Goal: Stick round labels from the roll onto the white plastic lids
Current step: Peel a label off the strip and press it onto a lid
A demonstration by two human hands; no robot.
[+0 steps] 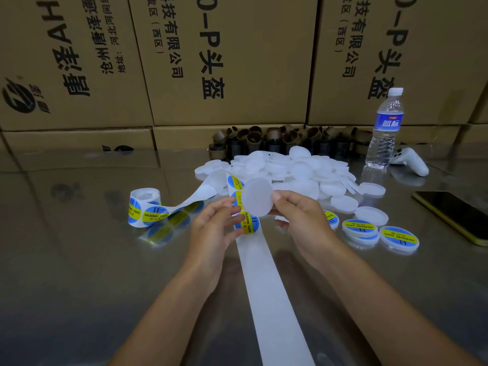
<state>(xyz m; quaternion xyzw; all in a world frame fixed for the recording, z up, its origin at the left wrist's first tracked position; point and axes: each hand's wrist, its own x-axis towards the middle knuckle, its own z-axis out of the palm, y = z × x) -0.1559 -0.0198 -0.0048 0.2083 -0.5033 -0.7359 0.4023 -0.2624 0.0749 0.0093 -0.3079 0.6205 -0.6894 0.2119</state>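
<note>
pinching a blank white lid [257, 197] at frame centre, the right hand [298, 220] curls thumb and fingers round its rim. the left hand [214, 225] grips the backing strip [261, 281] just beside it, fingers bent at a blue-and-yellow label [248, 225]. the label roll [144, 207] stands centre left, the pile of lids [290, 167] above centre, labelled lids [360, 227] at right, near a phone [454, 215] and water bottle [386, 128].
</note>
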